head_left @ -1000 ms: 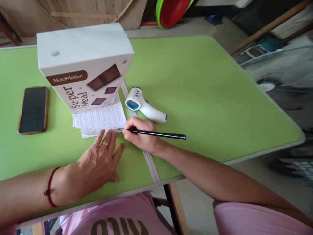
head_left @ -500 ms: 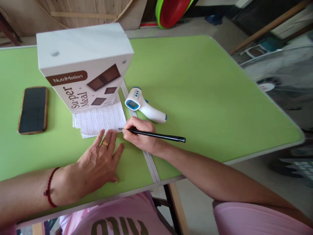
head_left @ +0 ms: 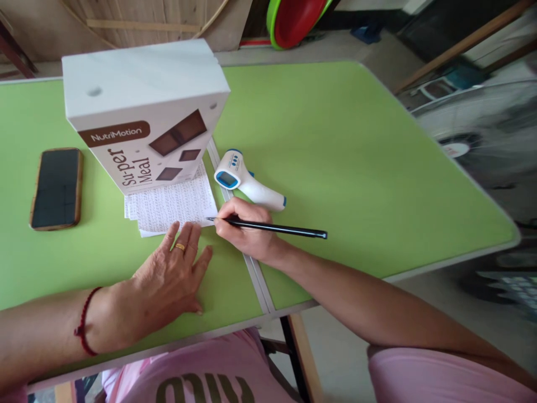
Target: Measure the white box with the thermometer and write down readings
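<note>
My right hand (head_left: pixel 245 228) grips a black pen (head_left: pixel 281 228), its tip at the lower right edge of a sheet of paper (head_left: pixel 176 207) covered in handwritten lines. More sheets peek out beneath that one at its left. With fingers spread, my left hand (head_left: pixel 170 274) lies flat, fingertips on the paper's bottom edge and palm over the green table. A gold ring is on one of its fingers. Just beyond my right hand lies a white and blue infrared thermometer (head_left: pixel 251 187). A white NutriMotion box (head_left: pixel 146 123) stands upright and hides the top of the papers.
A phone (head_left: pixel 56 189) in a brown case lies at the left of the green table (head_left: pixel 356 168). A metal seam (head_left: pixel 255 282) crosses the tabletop. Off the right edge stands a fan (head_left: pixel 457 146); red and green basins (head_left: pixel 293 22) are on the floor behind.
My right hand and the pen have shifted slightly to the right along the paper's lower edge. My left hand stays in place.
</note>
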The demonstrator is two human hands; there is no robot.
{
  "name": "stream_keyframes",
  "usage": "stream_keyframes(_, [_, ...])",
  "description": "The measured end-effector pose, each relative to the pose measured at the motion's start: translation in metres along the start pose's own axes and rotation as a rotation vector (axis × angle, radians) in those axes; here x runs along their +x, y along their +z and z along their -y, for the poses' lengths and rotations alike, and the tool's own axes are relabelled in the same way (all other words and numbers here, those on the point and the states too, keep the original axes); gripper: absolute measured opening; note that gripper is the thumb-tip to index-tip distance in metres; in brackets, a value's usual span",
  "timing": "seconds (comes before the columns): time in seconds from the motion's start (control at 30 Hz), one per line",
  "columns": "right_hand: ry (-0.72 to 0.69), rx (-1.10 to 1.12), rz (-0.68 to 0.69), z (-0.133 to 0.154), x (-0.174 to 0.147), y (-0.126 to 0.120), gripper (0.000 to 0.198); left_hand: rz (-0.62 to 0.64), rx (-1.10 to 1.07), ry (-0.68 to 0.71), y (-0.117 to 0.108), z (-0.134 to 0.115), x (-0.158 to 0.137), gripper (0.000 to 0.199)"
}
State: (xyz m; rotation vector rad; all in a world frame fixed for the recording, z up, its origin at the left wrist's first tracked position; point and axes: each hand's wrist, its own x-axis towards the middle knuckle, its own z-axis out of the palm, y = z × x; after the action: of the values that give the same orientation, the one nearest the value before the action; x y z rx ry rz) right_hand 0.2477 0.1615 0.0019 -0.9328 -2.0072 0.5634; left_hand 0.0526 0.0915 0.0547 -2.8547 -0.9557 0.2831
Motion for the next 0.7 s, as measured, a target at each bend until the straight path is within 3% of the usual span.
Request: stream_keyframes(0.7, [0.011, 0.028, 0.004, 0.0011, 0.001, -0.0005, 0.017, -0.03, -0.004, 0.006, 0.0037, -0.0001, -0.0008, 0.095])
